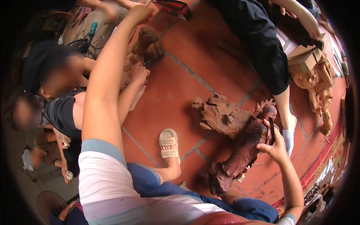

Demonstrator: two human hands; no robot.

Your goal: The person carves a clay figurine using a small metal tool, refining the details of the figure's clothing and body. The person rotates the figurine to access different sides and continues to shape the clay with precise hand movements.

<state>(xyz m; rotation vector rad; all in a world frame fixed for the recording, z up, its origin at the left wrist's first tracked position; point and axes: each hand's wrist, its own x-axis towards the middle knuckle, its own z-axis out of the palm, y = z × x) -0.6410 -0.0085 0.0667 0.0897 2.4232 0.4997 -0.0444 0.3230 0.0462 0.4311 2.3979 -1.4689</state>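
Note:
My left arm reaches far forward to the upper edge. There my left hand (143,14) has its fingers curled, beside a red-and-black object (173,8); what lies in the fingers is too unclear to tell. My right hand (276,147) grips a dark flat stick-like tool (272,130) that points away from me. It is right against a dark reddish-brown carved wooden figure (243,144), which leans aslant by my legs, its head end farther off. Behind the figure, a rough brown carved wood piece (225,116) rests on the tiled floor.
A person in black trousers (255,41) stands ahead, a socked foot close to the figure. Another wood carving (320,86) with a pale block lies at the right. Several people sit at the left, one touching a carved piece (144,41). My sandalled foot (168,144) is on the floor.

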